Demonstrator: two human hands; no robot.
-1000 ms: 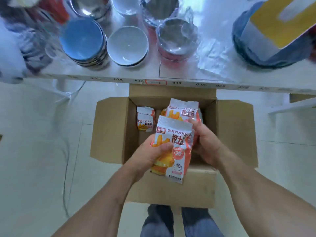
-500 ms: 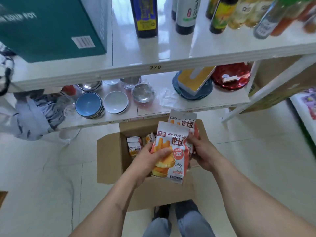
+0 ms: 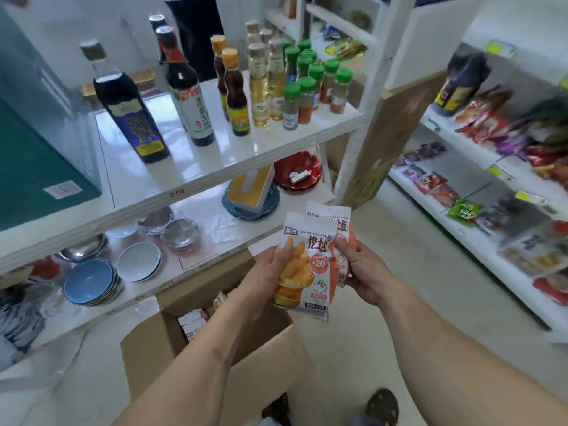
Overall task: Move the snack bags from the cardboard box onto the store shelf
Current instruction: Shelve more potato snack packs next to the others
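- Now the left hand (image 3: 264,273) grips the front snack bag (image 3: 310,265), held above the cardboard box (image 3: 246,361);
- right hand (image 3: 364,272) pinches the rear snack bag (image 3: 339,219), just behind;
- more bags (image 3: 192,322) lie inside the box.

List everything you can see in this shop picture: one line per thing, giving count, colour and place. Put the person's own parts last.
snack bags: two, white and orange, held above the box
box: one, brown cardboard, open on the floor, more bags inside
dark bottles: several, upper shelf, left
green-capped jars: about a dozen, upper shelf, right
teal carton: one, upper shelf, far left
bowls: blue stack and a pale one, lower shelf
red dish: one, lower shelf, right
packets: many, mixed colours, right-hand shelves
left hand: fingers grip the front bag
right hand: fingers grip the back bag
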